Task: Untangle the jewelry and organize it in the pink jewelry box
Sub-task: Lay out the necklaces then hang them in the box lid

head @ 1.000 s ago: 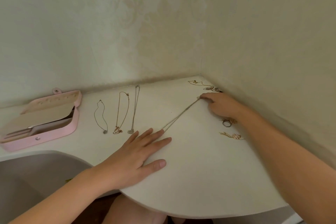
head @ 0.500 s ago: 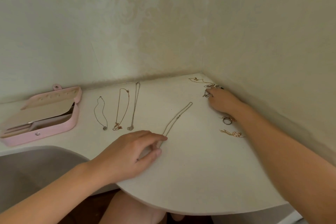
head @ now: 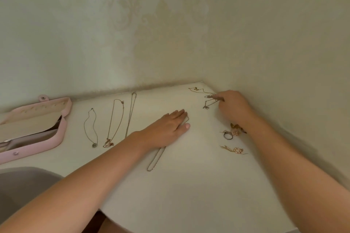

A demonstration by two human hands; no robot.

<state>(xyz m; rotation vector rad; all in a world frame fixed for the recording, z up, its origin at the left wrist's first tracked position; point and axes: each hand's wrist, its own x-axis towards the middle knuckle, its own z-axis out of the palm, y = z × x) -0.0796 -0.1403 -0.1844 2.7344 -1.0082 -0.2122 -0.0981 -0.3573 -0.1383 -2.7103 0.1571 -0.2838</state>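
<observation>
Head view: left hand [head: 166, 128] atop chain [head: 156, 159], well inside table edge [head: 108, 213].

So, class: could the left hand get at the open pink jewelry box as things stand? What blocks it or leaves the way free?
Probably yes. The left hand lies flat on a chain, holding nothing; the pink jewelry box stands open further left. Only three flat necklaces lie between, easily passed over.

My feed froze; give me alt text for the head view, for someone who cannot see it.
The right hand pinches a tangled chain near the back corner of the table while the left hand lies flat on a straightened necklace. Three necklaces lie side by side left of it, near the open pink jewelry box; a ring lies by the right forearm.
</observation>
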